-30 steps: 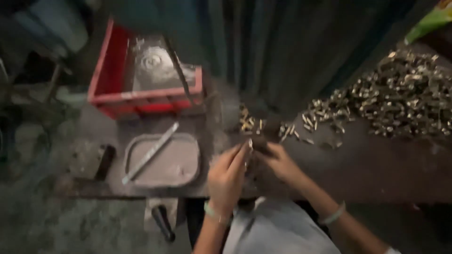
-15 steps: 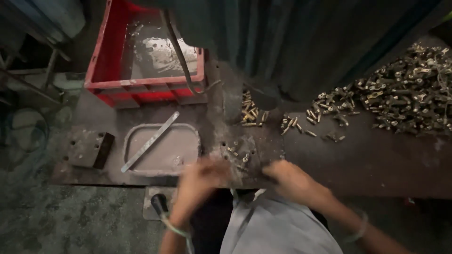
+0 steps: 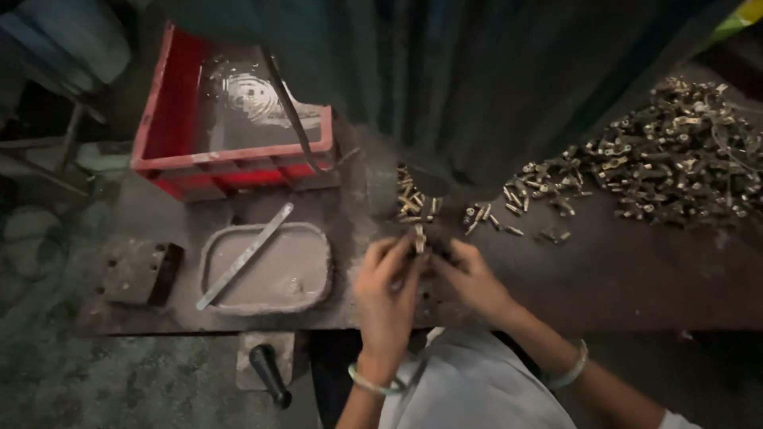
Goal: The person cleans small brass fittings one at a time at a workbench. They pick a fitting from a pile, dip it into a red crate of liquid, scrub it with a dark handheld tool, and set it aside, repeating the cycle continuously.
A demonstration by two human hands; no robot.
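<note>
Dim workshop, dark bench (image 3: 636, 294). Small brass part (image 3: 419, 237) at mid-bench, pinched between left hand (image 3: 387, 292) and right hand (image 3: 470, 278), fingers closed narrow. Brass pile (image 3: 675, 159) far right; grey tray (image 3: 266, 268), red crate (image 3: 230, 119) left.

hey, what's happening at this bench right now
A person works small brass parts at a dark metal bench. The left hand and right hand meet over a part, pinched at their fingers. A small cluster lies just beyond; a big pile sits to the right. To the left are a grey tray with a metal strip across it and a red crate.
</note>
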